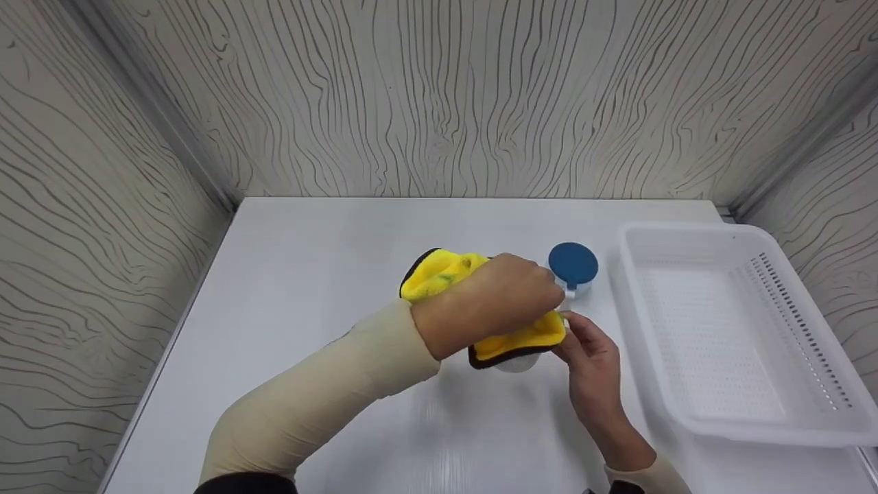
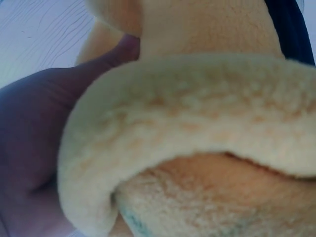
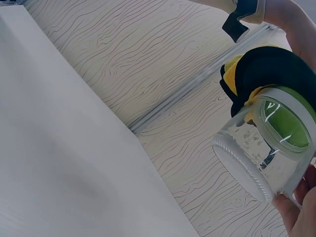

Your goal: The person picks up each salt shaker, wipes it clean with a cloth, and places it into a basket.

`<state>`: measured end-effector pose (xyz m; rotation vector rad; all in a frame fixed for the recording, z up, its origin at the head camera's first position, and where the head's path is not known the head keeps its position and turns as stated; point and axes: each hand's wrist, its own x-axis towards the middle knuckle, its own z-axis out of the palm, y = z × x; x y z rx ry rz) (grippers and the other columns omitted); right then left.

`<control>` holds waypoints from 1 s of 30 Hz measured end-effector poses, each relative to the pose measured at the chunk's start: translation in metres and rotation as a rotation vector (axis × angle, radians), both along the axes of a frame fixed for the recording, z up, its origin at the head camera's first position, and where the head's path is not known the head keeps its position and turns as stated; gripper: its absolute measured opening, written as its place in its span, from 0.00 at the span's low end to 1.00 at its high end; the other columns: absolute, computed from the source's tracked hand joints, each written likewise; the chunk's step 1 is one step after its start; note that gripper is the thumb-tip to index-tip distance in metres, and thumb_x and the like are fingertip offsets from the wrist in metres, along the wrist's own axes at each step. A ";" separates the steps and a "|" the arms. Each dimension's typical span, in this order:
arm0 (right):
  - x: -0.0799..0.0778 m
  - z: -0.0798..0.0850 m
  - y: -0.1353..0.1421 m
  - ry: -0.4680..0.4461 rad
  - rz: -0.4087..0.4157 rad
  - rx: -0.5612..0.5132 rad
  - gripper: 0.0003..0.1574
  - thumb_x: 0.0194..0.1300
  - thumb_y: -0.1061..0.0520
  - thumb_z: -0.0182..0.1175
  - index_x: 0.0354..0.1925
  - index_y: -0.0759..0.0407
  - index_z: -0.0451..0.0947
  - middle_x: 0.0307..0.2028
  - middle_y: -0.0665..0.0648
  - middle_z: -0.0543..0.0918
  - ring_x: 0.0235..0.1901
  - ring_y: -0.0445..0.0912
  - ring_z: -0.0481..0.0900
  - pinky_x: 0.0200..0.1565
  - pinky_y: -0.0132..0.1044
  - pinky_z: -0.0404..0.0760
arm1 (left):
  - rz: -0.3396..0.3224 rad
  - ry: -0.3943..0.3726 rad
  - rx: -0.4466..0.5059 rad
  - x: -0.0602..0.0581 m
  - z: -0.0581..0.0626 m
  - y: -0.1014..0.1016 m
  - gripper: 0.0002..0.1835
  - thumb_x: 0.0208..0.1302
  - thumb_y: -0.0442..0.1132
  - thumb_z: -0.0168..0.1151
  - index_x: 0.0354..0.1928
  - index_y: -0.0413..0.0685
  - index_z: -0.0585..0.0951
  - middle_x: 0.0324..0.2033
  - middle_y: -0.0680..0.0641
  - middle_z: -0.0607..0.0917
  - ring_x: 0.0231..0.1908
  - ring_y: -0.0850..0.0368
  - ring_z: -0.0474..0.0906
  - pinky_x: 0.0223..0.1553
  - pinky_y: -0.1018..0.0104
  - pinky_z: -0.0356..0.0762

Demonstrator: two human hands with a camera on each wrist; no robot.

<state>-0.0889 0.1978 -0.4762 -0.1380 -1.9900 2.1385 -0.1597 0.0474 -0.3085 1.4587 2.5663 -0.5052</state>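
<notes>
My left hand (image 1: 511,291) grips a yellow plush cloth (image 1: 521,335) with a dark border, bunched over the top of a clear glass cup (image 3: 261,153). Under the cloth, a green lid (image 3: 284,126) shows at the mouth of that cup. The left wrist view is mostly filled by the folded cloth (image 2: 197,108), with the thumb lying along it. From the right side, my right hand (image 1: 593,363) pinches the cup between thumb and fingers; its exact hold is partly hidden. The cup is tilted in the right wrist view.
Just beyond my hands stands another glass cup with a blue lid (image 1: 573,263). A white perforated plastic basket (image 1: 651,343) sits at the right of the white table (image 1: 309,274). Wood-patterned panels (image 1: 439,103) close off the back and sides.
</notes>
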 end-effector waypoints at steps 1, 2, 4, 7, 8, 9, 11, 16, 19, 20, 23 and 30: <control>0.000 0.000 0.000 -0.001 -0.003 -0.001 0.17 0.77 0.63 0.55 0.58 0.71 0.75 0.49 0.51 0.83 0.48 0.45 0.85 0.53 0.36 0.82 | 0.005 -0.002 0.005 -0.002 0.000 0.000 0.23 0.60 0.50 0.75 0.56 0.54 0.81 0.41 0.53 0.86 0.38 0.59 0.81 0.46 0.70 0.82; 0.000 0.000 0.000 -0.002 -0.003 -0.004 0.16 0.77 0.63 0.55 0.58 0.72 0.75 0.49 0.51 0.83 0.48 0.45 0.85 0.53 0.36 0.82 | 0.009 -0.002 0.012 -0.004 -0.001 -0.001 0.24 0.60 0.50 0.75 0.56 0.55 0.81 0.42 0.53 0.86 0.39 0.59 0.81 0.46 0.69 0.82; 0.000 0.000 0.000 -0.015 -0.007 0.001 0.16 0.77 0.64 0.54 0.57 0.70 0.76 0.49 0.51 0.83 0.48 0.44 0.85 0.53 0.35 0.82 | 0.020 -0.001 0.024 -0.007 -0.001 -0.002 0.24 0.60 0.50 0.75 0.57 0.54 0.81 0.43 0.53 0.86 0.39 0.58 0.81 0.47 0.69 0.82; 0.000 0.001 0.000 -0.026 -0.002 0.007 0.15 0.76 0.65 0.53 0.57 0.71 0.76 0.49 0.52 0.84 0.48 0.45 0.85 0.53 0.35 0.82 | 0.038 0.002 0.044 -0.013 -0.003 -0.003 0.23 0.62 0.50 0.74 0.57 0.53 0.82 0.43 0.52 0.86 0.39 0.58 0.80 0.48 0.68 0.82; 0.000 0.001 0.001 -0.023 0.003 0.006 0.15 0.76 0.66 0.53 0.57 0.71 0.76 0.49 0.53 0.84 0.48 0.45 0.85 0.53 0.36 0.83 | 0.041 0.003 0.048 -0.015 -0.003 -0.004 0.23 0.62 0.49 0.73 0.57 0.53 0.82 0.43 0.52 0.86 0.39 0.58 0.80 0.48 0.68 0.82; 0.000 0.000 0.001 -0.021 0.007 0.009 0.15 0.76 0.67 0.53 0.57 0.71 0.76 0.49 0.54 0.84 0.48 0.46 0.85 0.53 0.37 0.83 | 0.044 0.005 0.051 -0.018 -0.004 -0.005 0.22 0.63 0.49 0.73 0.57 0.52 0.82 0.43 0.52 0.86 0.39 0.58 0.80 0.47 0.68 0.82; 0.000 0.000 0.001 -0.013 0.019 0.017 0.15 0.76 0.66 0.53 0.57 0.72 0.76 0.50 0.55 0.83 0.48 0.46 0.85 0.53 0.37 0.82 | 0.050 0.003 0.060 -0.022 -0.005 -0.006 0.21 0.64 0.48 0.72 0.56 0.52 0.82 0.43 0.51 0.86 0.39 0.57 0.80 0.48 0.69 0.82; 0.000 -0.002 0.001 0.004 0.037 0.030 0.15 0.77 0.65 0.54 0.56 0.73 0.75 0.48 0.56 0.83 0.48 0.46 0.85 0.54 0.37 0.82 | 0.069 0.000 0.081 -0.032 -0.007 -0.013 0.20 0.65 0.46 0.72 0.56 0.51 0.82 0.43 0.51 0.85 0.40 0.57 0.79 0.51 0.68 0.81; 0.001 -0.002 0.001 0.017 0.040 0.025 0.14 0.76 0.66 0.54 0.55 0.74 0.76 0.46 0.56 0.83 0.46 0.46 0.85 0.53 0.38 0.83 | 0.083 -0.004 0.104 -0.038 -0.009 -0.016 0.18 0.65 0.45 0.71 0.54 0.51 0.82 0.42 0.51 0.85 0.40 0.56 0.79 0.50 0.68 0.80; 0.001 -0.002 0.001 0.021 0.041 0.027 0.15 0.76 0.65 0.54 0.55 0.74 0.75 0.46 0.56 0.83 0.45 0.46 0.85 0.53 0.37 0.83 | 0.088 -0.009 0.113 -0.040 -0.009 -0.017 0.18 0.65 0.45 0.72 0.54 0.51 0.82 0.41 0.51 0.85 0.40 0.56 0.79 0.50 0.68 0.80; 0.002 -0.002 0.000 0.038 0.045 0.010 0.14 0.76 0.66 0.55 0.54 0.75 0.75 0.44 0.55 0.84 0.44 0.45 0.85 0.53 0.38 0.83 | 0.118 -0.033 0.148 -0.049 -0.012 -0.022 0.16 0.66 0.43 0.71 0.53 0.50 0.83 0.42 0.50 0.85 0.40 0.55 0.78 0.50 0.68 0.80; 0.003 -0.001 0.000 0.085 0.070 -0.047 0.12 0.75 0.68 0.55 0.53 0.74 0.76 0.42 0.53 0.84 0.42 0.43 0.85 0.52 0.38 0.83 | 0.261 -0.103 0.193 -0.070 -0.023 -0.035 0.12 0.72 0.40 0.65 0.54 0.50 0.85 0.45 0.50 0.86 0.41 0.54 0.78 0.53 0.67 0.78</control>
